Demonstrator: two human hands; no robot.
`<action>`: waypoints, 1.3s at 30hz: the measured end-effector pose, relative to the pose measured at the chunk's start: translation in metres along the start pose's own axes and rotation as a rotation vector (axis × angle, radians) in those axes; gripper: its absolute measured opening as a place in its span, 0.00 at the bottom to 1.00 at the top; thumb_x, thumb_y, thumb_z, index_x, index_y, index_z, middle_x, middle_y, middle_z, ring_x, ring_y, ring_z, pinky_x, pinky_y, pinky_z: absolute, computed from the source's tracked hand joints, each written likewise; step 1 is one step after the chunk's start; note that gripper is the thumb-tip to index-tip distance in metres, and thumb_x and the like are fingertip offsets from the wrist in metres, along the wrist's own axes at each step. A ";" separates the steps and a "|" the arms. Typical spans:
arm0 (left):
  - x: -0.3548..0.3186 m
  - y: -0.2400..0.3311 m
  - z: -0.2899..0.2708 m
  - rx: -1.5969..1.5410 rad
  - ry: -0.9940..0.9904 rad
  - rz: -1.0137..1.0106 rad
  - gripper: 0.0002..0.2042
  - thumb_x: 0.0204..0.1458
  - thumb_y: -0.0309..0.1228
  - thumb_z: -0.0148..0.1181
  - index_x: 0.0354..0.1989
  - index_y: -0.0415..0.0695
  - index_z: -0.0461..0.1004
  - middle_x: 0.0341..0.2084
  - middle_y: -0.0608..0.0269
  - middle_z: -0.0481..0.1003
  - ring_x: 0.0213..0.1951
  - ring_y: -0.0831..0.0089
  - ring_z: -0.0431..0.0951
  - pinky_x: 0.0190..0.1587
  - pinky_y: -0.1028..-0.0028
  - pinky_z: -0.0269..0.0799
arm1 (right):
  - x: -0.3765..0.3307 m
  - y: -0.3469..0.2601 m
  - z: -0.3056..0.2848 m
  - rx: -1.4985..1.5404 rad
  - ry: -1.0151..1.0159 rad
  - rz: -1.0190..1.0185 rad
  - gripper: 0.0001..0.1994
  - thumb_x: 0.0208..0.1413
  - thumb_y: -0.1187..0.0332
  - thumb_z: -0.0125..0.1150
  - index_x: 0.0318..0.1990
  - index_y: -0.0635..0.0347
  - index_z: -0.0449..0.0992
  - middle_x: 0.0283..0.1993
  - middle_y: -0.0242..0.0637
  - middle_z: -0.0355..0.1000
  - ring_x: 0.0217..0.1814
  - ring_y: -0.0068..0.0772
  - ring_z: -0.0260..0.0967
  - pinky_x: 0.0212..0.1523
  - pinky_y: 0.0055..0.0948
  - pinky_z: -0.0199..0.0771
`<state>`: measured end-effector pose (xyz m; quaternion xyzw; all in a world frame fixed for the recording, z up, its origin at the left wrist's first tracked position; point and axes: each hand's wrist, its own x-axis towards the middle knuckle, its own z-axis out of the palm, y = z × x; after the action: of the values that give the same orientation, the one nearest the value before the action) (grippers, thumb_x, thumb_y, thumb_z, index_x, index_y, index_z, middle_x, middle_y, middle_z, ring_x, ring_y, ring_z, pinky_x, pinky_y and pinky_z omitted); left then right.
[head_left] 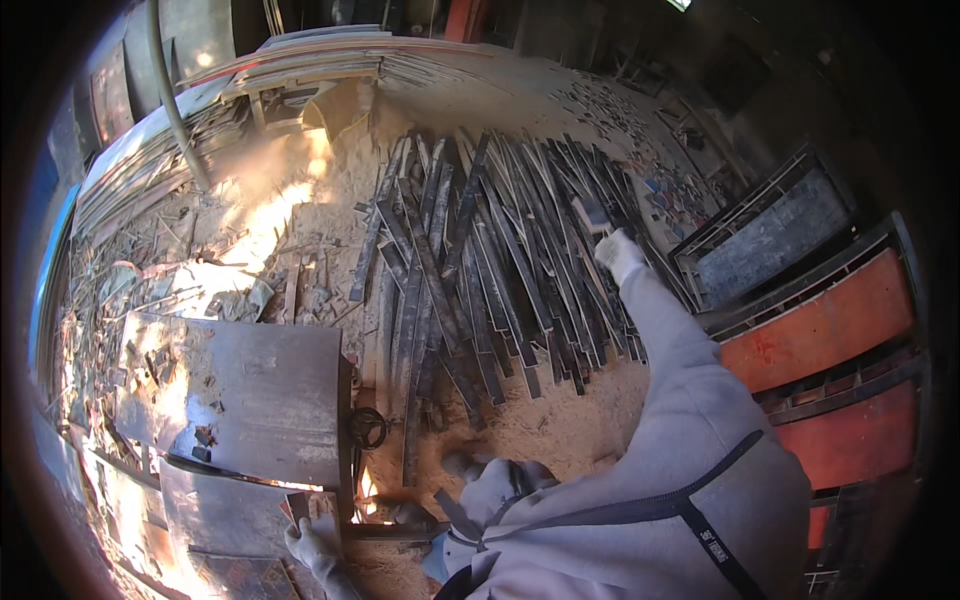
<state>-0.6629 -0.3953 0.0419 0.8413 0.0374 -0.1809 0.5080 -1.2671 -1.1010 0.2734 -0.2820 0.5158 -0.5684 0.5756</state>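
Observation:
My right hand (622,256), in a pale glove, reaches far out over the pile of dark wooden strips (500,260). Its fingers are closed on a small flat board piece (592,214) with a greyish face. Close to my body on the left, my left hand (316,542), also gloved, grips a small reddish-brown board piece (296,507) beside the edge of a worn metal machine table (250,400). A dark handwheel (368,428) sticks out from the table's right side.
Metal frames with orange panels (820,325) and a grey panel (770,240) stand on the right. Long boards (170,150) are stacked at the far left. Sawdust (560,430) and wood scraps (640,120) cover the floor. A slanting pole (170,95) rises at the left.

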 end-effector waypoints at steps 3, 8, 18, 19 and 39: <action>-0.032 -0.020 0.006 0.016 -0.009 -0.020 0.12 0.61 0.29 0.67 0.48 0.36 0.76 0.38 0.61 0.78 0.37 0.70 0.75 0.42 0.67 0.76 | 0.021 -0.053 0.009 -0.111 0.086 -0.151 0.23 0.68 0.50 0.62 0.55 0.62 0.74 0.42 0.42 0.82 0.38 0.40 0.82 0.41 0.41 0.86; -0.149 0.043 0.011 -0.303 -0.032 -0.240 0.09 0.59 0.32 0.66 0.33 0.41 0.74 0.26 0.69 0.73 0.27 0.75 0.71 0.33 0.71 0.73 | -0.064 0.098 0.086 -0.412 -0.280 0.263 0.13 0.67 0.55 0.64 0.41 0.54 0.78 0.32 0.33 0.79 0.29 0.32 0.77 0.30 0.35 0.78; -0.036 0.261 -0.255 -0.699 0.584 0.622 0.34 0.62 0.41 0.68 0.71 0.35 0.64 0.68 0.44 0.68 0.70 0.54 0.68 0.73 0.59 0.64 | -0.373 0.297 0.163 -0.972 -1.079 0.665 0.13 0.69 0.65 0.64 0.53 0.65 0.77 0.40 0.39 0.80 0.33 0.28 0.79 0.33 0.28 0.83; -0.048 0.207 -0.265 -0.483 0.718 0.445 0.35 0.61 0.42 0.68 0.72 0.36 0.64 0.69 0.44 0.67 0.71 0.53 0.67 0.74 0.59 0.62 | -0.391 0.301 0.178 -0.975 -1.165 0.644 0.14 0.69 0.65 0.63 0.54 0.65 0.77 0.40 0.39 0.80 0.34 0.27 0.79 0.35 0.27 0.83; -0.231 -0.053 -0.063 0.123 0.342 -0.240 0.26 0.46 0.26 0.74 0.58 0.46 0.81 0.40 0.59 0.73 0.42 0.66 0.77 0.50 0.69 0.76 | -0.553 0.430 0.248 -1.590 -1.898 -0.053 0.19 0.60 0.52 0.71 0.44 0.61 0.80 0.42 0.46 0.82 0.46 0.43 0.81 0.46 0.40 0.78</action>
<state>-0.8743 -0.2871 0.1029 0.8787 0.2118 -0.0968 0.4168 -0.7855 -0.5596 0.1088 -0.8636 0.0906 0.3201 0.3788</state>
